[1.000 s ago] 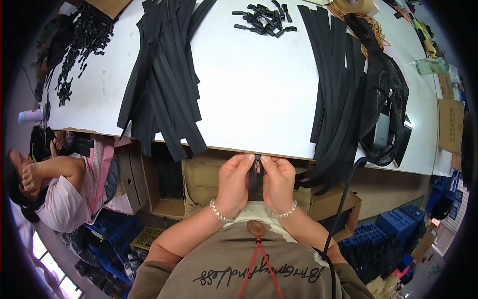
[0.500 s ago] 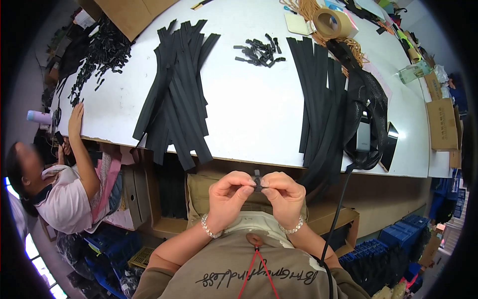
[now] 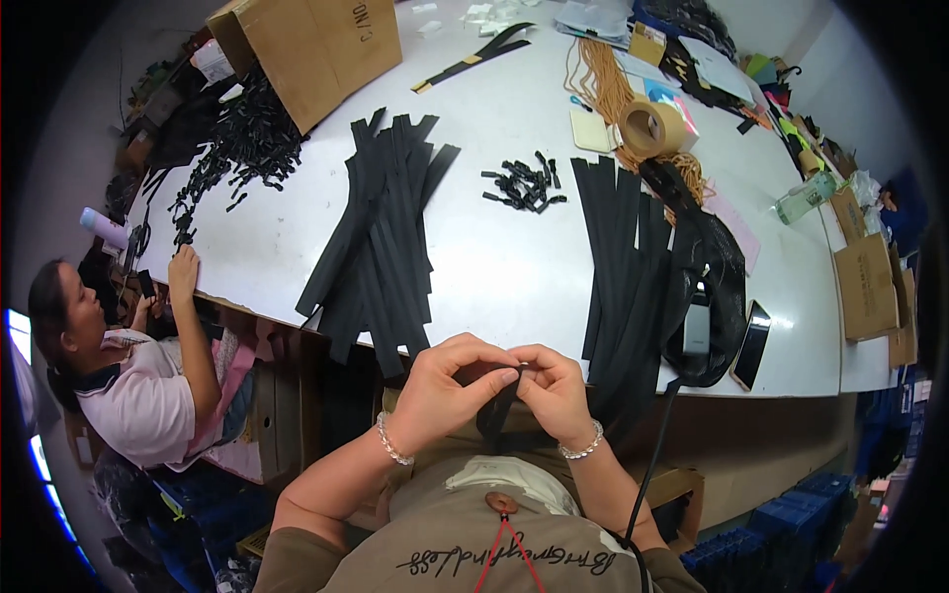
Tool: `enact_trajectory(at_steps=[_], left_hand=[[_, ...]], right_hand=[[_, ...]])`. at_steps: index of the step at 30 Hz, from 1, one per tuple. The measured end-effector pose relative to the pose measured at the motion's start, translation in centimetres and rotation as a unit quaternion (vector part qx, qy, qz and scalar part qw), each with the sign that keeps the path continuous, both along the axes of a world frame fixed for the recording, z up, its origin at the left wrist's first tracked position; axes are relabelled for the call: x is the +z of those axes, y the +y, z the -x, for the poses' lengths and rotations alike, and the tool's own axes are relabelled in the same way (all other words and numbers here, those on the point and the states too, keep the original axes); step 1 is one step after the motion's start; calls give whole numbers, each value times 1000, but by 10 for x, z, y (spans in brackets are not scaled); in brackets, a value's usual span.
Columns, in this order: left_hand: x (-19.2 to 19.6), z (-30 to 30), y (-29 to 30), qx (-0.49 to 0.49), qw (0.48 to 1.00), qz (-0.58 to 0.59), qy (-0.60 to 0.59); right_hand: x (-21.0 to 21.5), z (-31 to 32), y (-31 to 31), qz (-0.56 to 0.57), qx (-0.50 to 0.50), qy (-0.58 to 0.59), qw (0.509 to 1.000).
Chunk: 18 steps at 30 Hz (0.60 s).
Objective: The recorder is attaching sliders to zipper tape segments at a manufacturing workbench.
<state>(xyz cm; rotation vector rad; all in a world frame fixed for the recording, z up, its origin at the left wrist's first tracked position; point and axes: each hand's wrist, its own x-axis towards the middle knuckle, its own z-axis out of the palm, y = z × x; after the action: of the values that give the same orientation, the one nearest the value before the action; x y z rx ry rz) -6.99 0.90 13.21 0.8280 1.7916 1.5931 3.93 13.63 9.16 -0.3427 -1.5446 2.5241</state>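
My left hand (image 3: 457,383) and my right hand (image 3: 552,391) meet just in front of the table's near edge, both closed in a pinch. Between their fingertips is the end of a black fabric strip (image 3: 497,397), which loops down below them. Whether a small part sits on the strip's end is hidden by my fingers. Beyond my hands, a small heap of black plastic pieces (image 3: 524,185) lies on the white table. A pile of black strips (image 3: 381,237) is to the left of it, and another bundle of strips (image 3: 623,257) to the right.
At left, a co-worker (image 3: 129,366) reaches to a large heap of black pieces (image 3: 247,148) beside a cardboard box (image 3: 321,54). On the right lie a black mesh bag (image 3: 717,247), a phone (image 3: 752,344) and a tape roll (image 3: 652,128). A black cord (image 3: 654,455) hangs near my right arm.
The view has tilted up, showing more of the table's far side. A looped black strip now shows under my hands, where a small dark piece showed between my fingertips before.
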Motion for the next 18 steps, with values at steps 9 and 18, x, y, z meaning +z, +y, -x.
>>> enact_trajectory(at_steps=[9,18], left_hand=[[18,47,8,-136,976,142,-97],[13,55,14,-156,965,108,-182]], right_hand=[[5,19,12,-117,44,18,992],[16,25,18,-104,83,-36,990]])
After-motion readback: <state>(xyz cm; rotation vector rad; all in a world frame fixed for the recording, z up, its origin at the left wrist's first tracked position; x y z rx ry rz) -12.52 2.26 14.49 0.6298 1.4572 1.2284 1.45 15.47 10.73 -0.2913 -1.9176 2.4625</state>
